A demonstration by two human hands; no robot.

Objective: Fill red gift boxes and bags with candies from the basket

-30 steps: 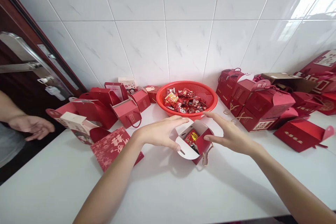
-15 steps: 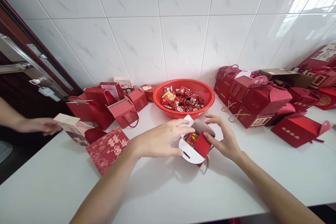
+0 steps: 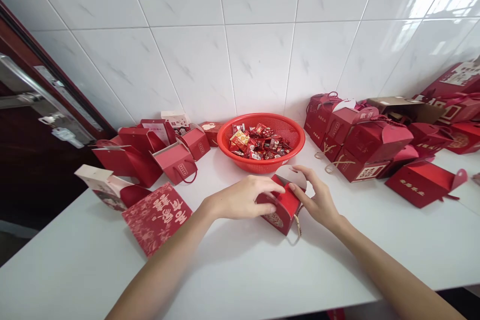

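Note:
A small red gift box [image 3: 282, 220] stands on the white table in front of me, with a twisted cord handle [image 3: 297, 225] at its right side. My left hand [image 3: 243, 199] grips its left part, fingers bent over the top and thumb against the front. With the thumb on the red top flap and the index finger at the upright pale-lined flap [image 3: 290, 175], my right hand [image 3: 319, 201] holds the right part. What lies inside the box is hidden. Just behind it sits a red plastic basket [image 3: 262, 166] of wrapped sweets [image 3: 258, 141].
Several red gift boxes [image 3: 174, 162] stand at the left, and a flat patterned red box [image 3: 157, 220] lies near my left forearm. More closed boxes [image 3: 378, 140] are stacked at the right. A tiled wall [image 3: 258, 65] bounds the table [image 3: 240, 280]; a door [image 3: 33, 145] is far left.
The white-lined front flap and red top flap have been folded in, covering the sweets inside. My left hand has moved slightly right. Another person's hand at the left has left the view.

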